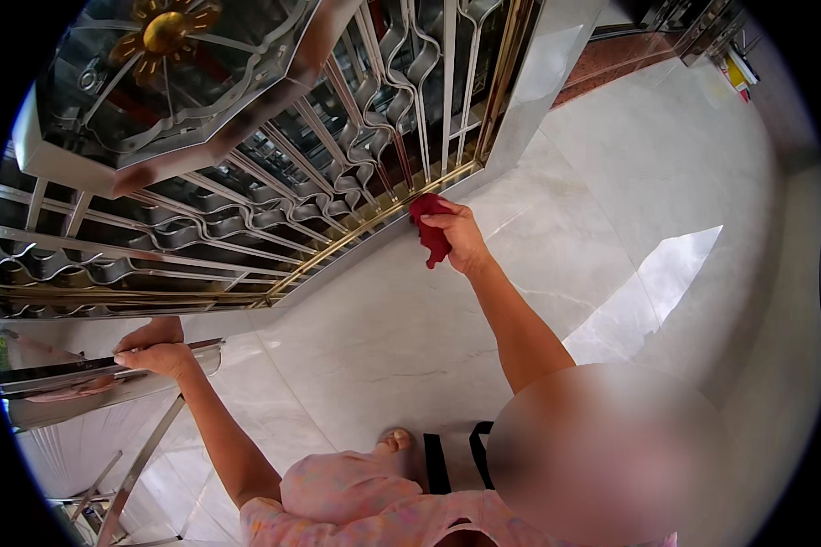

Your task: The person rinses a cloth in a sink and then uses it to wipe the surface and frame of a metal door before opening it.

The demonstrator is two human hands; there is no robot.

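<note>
My right hand [460,236] holds a crumpled dark red cloth [429,229] close to the gold-coloured lower edge of a metal grille door [376,220]. The door has wavy silver bars, and a polygonal frame [205,154] surrounds a gold flower ornament [164,33]. At the left, my left hand [154,357] grips the edge of a shiny metal panel or rail [61,372], where its reflection shows. Part of the cloth is hidden behind the fingers of my right hand.
Pale marble-look tiles [383,328] cover the floor, with a bright sunlit patch [629,308]. A reddish stone step [616,65] lies at the upper right, near some colourful items [739,72]. Thin metal bars [140,465] stand at the lower left. My bare foot [395,441] is below.
</note>
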